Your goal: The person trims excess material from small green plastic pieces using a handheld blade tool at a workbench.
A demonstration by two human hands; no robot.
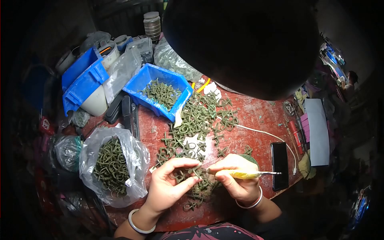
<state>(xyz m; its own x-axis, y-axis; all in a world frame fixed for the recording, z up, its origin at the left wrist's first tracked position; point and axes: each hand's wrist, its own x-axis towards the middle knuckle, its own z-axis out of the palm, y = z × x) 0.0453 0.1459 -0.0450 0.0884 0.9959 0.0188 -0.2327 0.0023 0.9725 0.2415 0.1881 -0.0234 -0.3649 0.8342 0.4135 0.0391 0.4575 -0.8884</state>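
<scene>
A dark rounded shape [244, 44] fills my upper view while my left hand [170, 188] pinches a small green piece [197, 173] and my right hand [241, 185] grips a yellow-handled tool [245, 174].

Through the head view, my bare forearms [269, 210] rise from below, angled inward. My left grip [170, 190] curves, thumb and forefinger pinching, tips pointing right. My right grip [242, 190] is curled, thumb bent, its fingertips near the left's.
</scene>
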